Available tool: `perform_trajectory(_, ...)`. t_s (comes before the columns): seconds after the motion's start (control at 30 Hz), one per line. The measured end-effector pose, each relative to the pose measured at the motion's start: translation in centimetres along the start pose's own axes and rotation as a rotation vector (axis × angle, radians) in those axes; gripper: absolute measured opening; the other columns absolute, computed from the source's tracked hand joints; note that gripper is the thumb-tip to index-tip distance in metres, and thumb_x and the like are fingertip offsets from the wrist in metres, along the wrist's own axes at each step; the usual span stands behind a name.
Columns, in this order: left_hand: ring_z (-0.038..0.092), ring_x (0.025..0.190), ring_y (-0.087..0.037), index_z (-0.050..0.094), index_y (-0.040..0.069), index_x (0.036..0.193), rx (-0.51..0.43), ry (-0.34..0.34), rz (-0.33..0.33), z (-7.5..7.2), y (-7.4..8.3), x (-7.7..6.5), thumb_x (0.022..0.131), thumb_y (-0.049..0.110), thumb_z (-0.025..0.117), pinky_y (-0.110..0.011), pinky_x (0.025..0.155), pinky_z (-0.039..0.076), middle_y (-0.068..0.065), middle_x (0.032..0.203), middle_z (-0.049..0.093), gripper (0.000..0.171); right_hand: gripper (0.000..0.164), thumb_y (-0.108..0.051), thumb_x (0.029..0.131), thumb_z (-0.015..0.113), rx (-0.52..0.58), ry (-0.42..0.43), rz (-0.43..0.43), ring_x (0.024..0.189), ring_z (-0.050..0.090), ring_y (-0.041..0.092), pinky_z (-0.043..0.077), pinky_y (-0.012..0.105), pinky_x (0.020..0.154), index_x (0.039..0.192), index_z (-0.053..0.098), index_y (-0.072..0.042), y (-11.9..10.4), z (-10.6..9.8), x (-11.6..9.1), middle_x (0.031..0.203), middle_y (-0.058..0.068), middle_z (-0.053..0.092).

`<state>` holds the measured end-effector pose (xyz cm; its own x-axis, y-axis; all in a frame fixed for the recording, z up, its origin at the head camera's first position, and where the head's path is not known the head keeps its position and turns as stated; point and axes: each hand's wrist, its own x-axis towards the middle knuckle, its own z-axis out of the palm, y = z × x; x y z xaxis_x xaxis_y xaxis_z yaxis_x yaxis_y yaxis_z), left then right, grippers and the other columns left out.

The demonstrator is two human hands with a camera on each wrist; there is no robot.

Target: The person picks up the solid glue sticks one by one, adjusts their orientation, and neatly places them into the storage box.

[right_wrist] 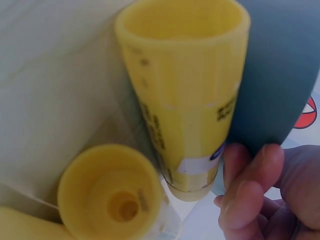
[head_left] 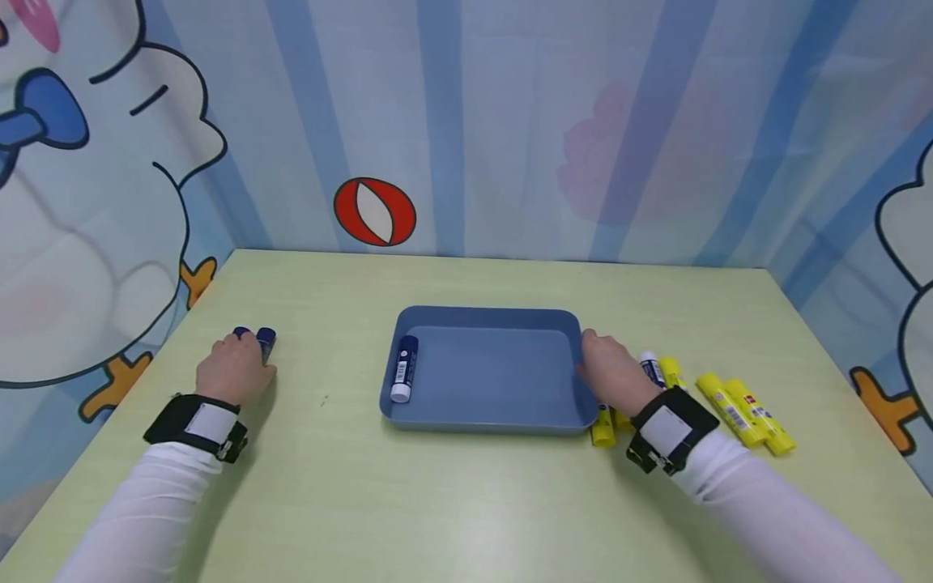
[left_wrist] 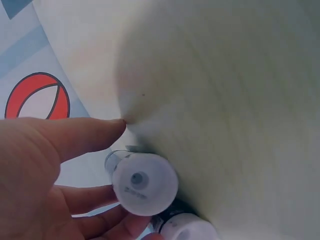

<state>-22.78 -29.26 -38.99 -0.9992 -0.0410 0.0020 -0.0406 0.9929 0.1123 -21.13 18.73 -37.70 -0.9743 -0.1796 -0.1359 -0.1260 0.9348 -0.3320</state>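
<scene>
On the left of the table, my left hand [head_left: 232, 369] reaches over two dark blue glue sticks [head_left: 266, 337]. The left wrist view shows its fingers against the white end of one glue stick [left_wrist: 145, 184], the thumb held apart above it. A second white-ended glue stick [left_wrist: 189, 228] lies beside that one. My right hand [head_left: 615, 374] grips the right rim of a blue-grey tray [head_left: 496, 372], its fingers curled at the outer wall. Inside the tray, along its left side, lies a blue glue stick [head_left: 404, 369] with a white end.
Yellow glue sticks [head_left: 731, 410] lie to the right of the tray, several partly under my right hand and wrist. Among them is a blue one with a white end [head_left: 651, 368]. A printed cloth backdrop [head_left: 503, 146] stands behind the table [head_left: 466, 502].
</scene>
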Motion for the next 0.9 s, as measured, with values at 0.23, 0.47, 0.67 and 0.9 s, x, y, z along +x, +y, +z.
perform_trajectory(0.23,0.059,0.090,-0.051,0.044,-0.023,0.109,-0.017,-0.076,-0.015,-0.1,0.0,0.3,0.090,0.010,0.062,-0.057,0.072,0.052,-0.039,0.097,0.055,0.043,0.026,-0.003,0.097,0.055,0.010,-0.003,-0.001,0.074,0.063,0.025,0.056,0.034,0.065,0.113,0.047,0.015,0.0,0.0,0.1,0.088,0.022,0.060)
perform_trajectory(0.47,0.060,0.086,-0.045,0.045,-0.022,0.108,-0.095,-0.142,0.021,0.1,-0.7,1.1,0.091,0.009,0.061,-0.054,0.072,0.051,-0.037,0.096,0.056,0.039,0.025,-0.003,0.097,0.054,0.012,-0.013,0.004,0.076,0.063,0.026,0.056,0.035,0.067,0.113,0.047,0.015,0.0,0.1,0.2,0.089,0.022,0.060)
perform_trajectory(0.67,0.060,0.085,-0.041,0.043,-0.024,0.119,-0.225,-0.145,0.048,-0.6,0.1,0.9,0.093,0.011,0.059,-0.050,0.072,0.051,-0.036,0.100,0.058,0.047,0.026,-0.003,0.097,0.055,0.009,-0.009,0.003,0.075,0.063,0.026,0.056,0.035,0.067,0.114,0.047,0.015,0.1,0.2,0.2,0.088,0.021,0.060)
perform_trajectory(0.9,0.059,0.092,-0.040,0.032,-0.019,0.136,-0.393,-0.153,0.041,-1.8,2.1,0.8,0.097,0.015,0.056,-0.043,0.071,0.052,-0.036,0.112,0.055,0.057,0.028,-0.004,0.097,0.055,0.009,-0.016,0.022,0.077,0.064,0.026,0.056,0.035,0.068,0.116,0.046,0.015,0.2,0.3,0.3,0.090,0.022,0.060)
